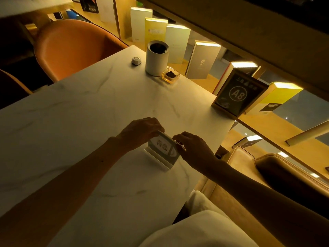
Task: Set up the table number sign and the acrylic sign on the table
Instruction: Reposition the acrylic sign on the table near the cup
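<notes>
The dark table number sign, marked A8 in a wooden frame, stands upright at the table's right edge. Nearer to me, a small acrylic sign with a printed card rests on its clear base on the white marble table. My left hand grips the sign's top left corner. On the other side, my right hand pinches the top right corner. The sign leans slightly back.
A white cylindrical container, a small call button and a glass ashtray stand at the table's far side. An orange chair sits beyond. Books line a lit shelf on the right. A tan seat is lower right.
</notes>
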